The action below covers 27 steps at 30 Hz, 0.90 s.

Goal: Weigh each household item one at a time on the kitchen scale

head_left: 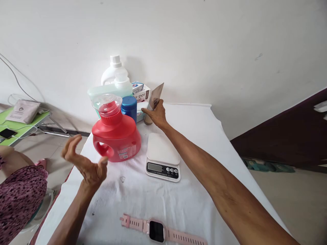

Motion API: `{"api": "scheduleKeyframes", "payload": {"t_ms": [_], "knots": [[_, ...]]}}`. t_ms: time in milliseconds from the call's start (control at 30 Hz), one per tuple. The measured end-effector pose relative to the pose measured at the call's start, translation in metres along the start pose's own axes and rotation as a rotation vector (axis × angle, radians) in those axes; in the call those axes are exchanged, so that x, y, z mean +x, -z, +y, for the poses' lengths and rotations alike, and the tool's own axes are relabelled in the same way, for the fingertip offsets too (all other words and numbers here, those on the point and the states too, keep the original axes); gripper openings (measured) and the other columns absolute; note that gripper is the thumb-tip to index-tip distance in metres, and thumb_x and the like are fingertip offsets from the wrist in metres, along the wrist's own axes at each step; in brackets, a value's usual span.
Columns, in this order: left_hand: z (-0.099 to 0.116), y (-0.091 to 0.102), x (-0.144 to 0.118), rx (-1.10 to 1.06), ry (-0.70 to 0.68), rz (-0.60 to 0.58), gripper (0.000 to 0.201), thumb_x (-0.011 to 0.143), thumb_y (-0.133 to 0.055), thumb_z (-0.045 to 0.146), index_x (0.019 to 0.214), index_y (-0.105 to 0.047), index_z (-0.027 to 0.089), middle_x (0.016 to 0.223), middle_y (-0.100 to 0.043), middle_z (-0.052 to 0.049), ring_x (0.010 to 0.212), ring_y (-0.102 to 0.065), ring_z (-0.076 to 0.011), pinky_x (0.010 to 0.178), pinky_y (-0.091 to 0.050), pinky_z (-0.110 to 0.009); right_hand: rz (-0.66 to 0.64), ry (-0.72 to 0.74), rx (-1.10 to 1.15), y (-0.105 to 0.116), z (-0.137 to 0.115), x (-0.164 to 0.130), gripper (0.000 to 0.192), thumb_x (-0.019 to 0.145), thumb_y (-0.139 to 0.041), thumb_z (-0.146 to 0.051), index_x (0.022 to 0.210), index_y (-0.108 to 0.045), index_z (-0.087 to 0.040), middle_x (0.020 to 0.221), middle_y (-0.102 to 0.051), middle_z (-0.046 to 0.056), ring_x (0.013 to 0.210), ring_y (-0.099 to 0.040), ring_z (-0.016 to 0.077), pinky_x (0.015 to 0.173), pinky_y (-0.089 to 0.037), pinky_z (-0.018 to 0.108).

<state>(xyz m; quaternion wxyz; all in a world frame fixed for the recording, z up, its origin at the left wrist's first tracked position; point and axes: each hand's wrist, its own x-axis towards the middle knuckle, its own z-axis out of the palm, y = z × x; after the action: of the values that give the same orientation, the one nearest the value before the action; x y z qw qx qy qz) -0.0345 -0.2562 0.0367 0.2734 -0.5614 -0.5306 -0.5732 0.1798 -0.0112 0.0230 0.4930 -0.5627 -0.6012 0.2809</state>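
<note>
At the back of the table, my right hand [158,115] has its fingers around a beige-brown squeeze tube [156,95]. The tube stands upright with its flat sealed end on top, leaning slightly right. My left hand [88,165] hangs open with fingers spread, holding nothing, just in front of a red detergent jug [117,136] with a clear cup-like cap. Below my right forearm lies a white kitchen scale [163,148] with a black control panel. Close to me rests a smartwatch [156,231] on a pink strap.
Behind the red jug stand a blue-lidded tub [129,107], a pale green bottle [109,91], a white jug [114,71] and small boxes [143,92]. A green side table [24,127] holds a pouch [22,111] and phone [7,133]. A person in patterned clothing [22,194] sits left.
</note>
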Motion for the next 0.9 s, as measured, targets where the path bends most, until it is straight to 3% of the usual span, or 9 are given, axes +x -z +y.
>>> {"api": "scheduleKeyframes", "payload": {"t_ms": [67, 167, 233, 300, 400, 533, 900], "knots": [[0.02, 0.009, -0.009, -0.099, -0.156, -0.11, 0.057, 0.096, -0.063, 0.057, 0.136, -0.056, 0.018, 0.116, -0.065, -0.016, 0.113, -0.063, -0.0333, 0.099, -0.051, -0.049, 0.003, 0.015, 0.015, 0.013, -0.002, -0.004, 0.072, 0.058, -0.089, -0.058, 0.1, -0.038, -0.028, 0.103, -0.061, 0.003, 0.099, -0.06, 0.0272, 0.09, -0.054, 0.049], [0.043, 0.008, -0.036, -0.349, -0.18, -0.608, 0.027, 0.102, -0.062, 0.035, 0.126, -0.058, 0.024, 0.097, -0.071, -0.007, 0.088, -0.071, -0.0244, 0.078, -0.058, -0.037, 0.036, 0.07, -0.005, 0.041, -0.012, -0.017, 0.074, 0.058, -0.091, -0.063, 0.1, -0.041, -0.028, 0.099, -0.06, 0.003, 0.098, -0.06, 0.0276, 0.088, -0.055, 0.048], [0.05, -0.001, -0.056, -0.402, -0.099, -0.871, 0.033, 0.104, -0.06, 0.042, 0.13, -0.057, 0.022, 0.105, -0.073, -0.01, 0.094, -0.073, -0.0262, 0.08, -0.061, -0.039, 0.047, 0.135, -0.015, 0.064, -0.021, -0.032, 0.074, 0.06, -0.091, -0.065, 0.103, -0.045, -0.027, 0.102, -0.062, 0.004, 0.1, -0.062, 0.0283, 0.088, -0.055, 0.049], [0.051, -0.011, -0.071, -0.384, -0.02, -1.011, 0.06, 0.101, -0.063, 0.056, 0.144, -0.049, 0.017, 0.128, -0.069, -0.019, 0.118, -0.07, -0.0345, 0.096, -0.061, -0.049, 0.036, 0.194, -0.014, 0.086, -0.029, -0.051, 0.074, 0.063, -0.091, -0.066, 0.11, -0.05, -0.026, 0.105, -0.063, 0.004, 0.101, -0.064, 0.0283, 0.088, -0.057, 0.049], [0.048, -0.025, -0.084, -0.386, 0.026, -1.125, 0.095, 0.091, -0.068, 0.07, 0.16, -0.033, 0.015, 0.151, -0.054, -0.026, 0.143, -0.055, -0.0429, 0.113, -0.051, -0.062, 0.01, 0.243, -0.019, 0.109, -0.036, -0.085, 0.074, 0.067, -0.09, -0.066, 0.118, -0.054, -0.026, 0.105, -0.066, 0.003, 0.099, -0.067, 0.0274, 0.089, -0.058, 0.049], [0.044, -0.035, -0.093, -0.423, -0.005, -1.205, 0.122, 0.077, -0.08, 0.076, 0.165, -0.023, 0.014, 0.157, -0.048, -0.029, 0.148, -0.047, -0.0466, 0.119, -0.045, -0.067, 0.008, 0.22, -0.026, 0.118, -0.034, -0.122, 0.073, 0.067, -0.089, -0.068, 0.116, -0.055, -0.026, 0.102, -0.068, 0.002, 0.093, -0.069, 0.0258, 0.087, -0.059, 0.047], [0.036, -0.038, -0.097, -0.419, -0.007, -1.181, 0.104, 0.088, -0.074, 0.068, 0.165, -0.027, 0.017, 0.156, -0.051, -0.025, 0.147, -0.05, -0.0428, 0.119, -0.045, -0.064, 0.064, 0.176, -0.034, 0.108, -0.026, -0.146, 0.075, 0.064, -0.092, -0.066, 0.114, -0.052, -0.027, 0.107, -0.068, 0.003, 0.095, -0.068, 0.026, 0.089, -0.058, 0.046]]}}
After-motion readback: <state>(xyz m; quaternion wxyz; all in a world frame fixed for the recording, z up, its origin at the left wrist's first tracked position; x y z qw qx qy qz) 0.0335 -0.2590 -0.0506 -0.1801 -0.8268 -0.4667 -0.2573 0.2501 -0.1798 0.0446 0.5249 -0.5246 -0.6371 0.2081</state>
